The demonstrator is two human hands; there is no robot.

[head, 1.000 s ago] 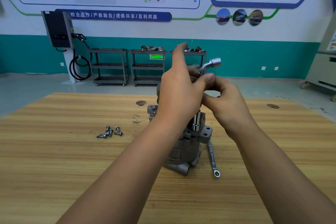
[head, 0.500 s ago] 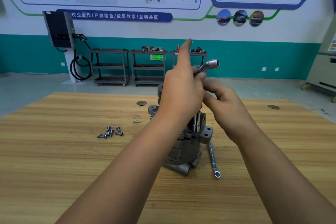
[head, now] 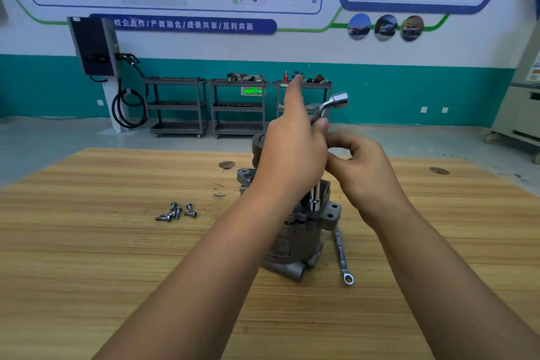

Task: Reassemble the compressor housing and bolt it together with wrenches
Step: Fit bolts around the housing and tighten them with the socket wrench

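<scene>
The grey compressor housing (head: 292, 245) stands upright on the wooden table (head: 87, 257). An L-shaped socket wrench (head: 336, 101) stands upright over it, with its lower socket end on a bolt at the housing's flange. My left hand (head: 292, 155) grips the wrench's shaft just below the bend, index finger pointing straight up. My right hand (head: 368, 172) is close against the left thumb with its fingers and thumb curled. My left hand hides whether the right hand touches the shaft.
Several loose bolts (head: 176, 212) lie in a small heap on the table, left of the housing. A ring spanner (head: 340, 251) lies flat just right of the housing's base. Shelved carts (head: 236, 108) and a wall charger (head: 93, 47) stand far behind the table.
My right hand has dropped from the wrench's upper arm to just beside my left thumb. The upper arm swung slightly and came back. The housing has not moved.
</scene>
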